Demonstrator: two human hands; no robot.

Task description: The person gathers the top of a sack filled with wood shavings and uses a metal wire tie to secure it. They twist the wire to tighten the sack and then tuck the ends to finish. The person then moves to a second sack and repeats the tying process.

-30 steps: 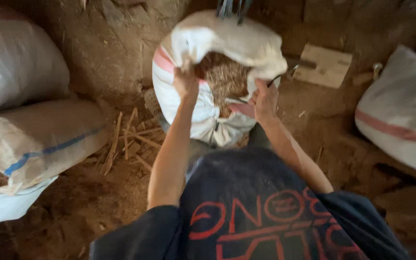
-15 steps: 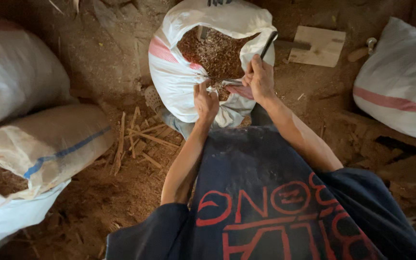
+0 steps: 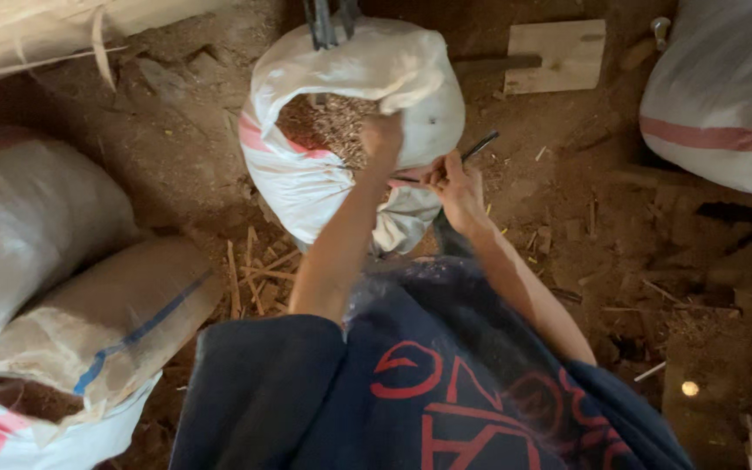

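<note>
White woven plastic, streaked with a red band, makes up the sack (image 3: 306,187) standing upright on the dirt floor (image 3: 637,261) right in front of my knees. Its mouth gapes open and brown husky grain (image 3: 328,130) fills it near to the top. My left hand (image 3: 382,135) is curled tight around the near edge of the sack's mouth, fingers pressed together on the fabric and bunching it up. My right hand (image 3: 456,178) sits just beside it at the sack's right side, pinching a thin dark rod-like tool (image 3: 472,148) that slants up and away from my fingers; whether its tip is in the fabric I cannot tell.

A flat pale wooden board (image 3: 559,57) lies on the floor just beyond the sack, toward the far right. Another white sack with a red band (image 3: 724,96) rests at the far right corner of the floor, well apart from mine. On my left, a tan sack with a blue stripe (image 3: 106,322) lies on its side, with a bulky pale sack (image 3: 28,226) above it and a white one with red marks (image 3: 10,435) at the near left corner. Splinters of straw and wood (image 3: 254,270) are scattered on the dirt between those sacks and mine.
</note>
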